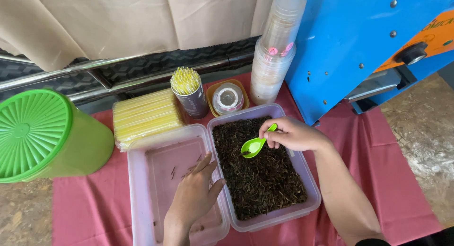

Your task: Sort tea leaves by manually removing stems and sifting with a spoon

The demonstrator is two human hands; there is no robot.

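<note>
My right hand (pixel 294 135) grips the handle of a small green scoop (pixel 254 145), whose bowl hovers just over the dark dried leaves filling a clear plastic tub (pixel 313 188). Beside it on the left lies the tub's clear lid (pixel 142 180), upturned, with a few leaf bits in it. My left hand (pixel 195 194) rests flat inside that lid, fingers apart, holding nothing, its fingertips close to the tub's left wall.
A big green lidded container (pixel 42 135) stands at the left. Behind are a pack of yellow straws (pixel 144 116), a cup of straws (pixel 189 92), a small orange-rimmed tub (pixel 228 98) and stacked clear cups (pixel 276 47). A blue machine (pixel 359 42) rises at right. A red cloth (pixel 402 170) covers the table.
</note>
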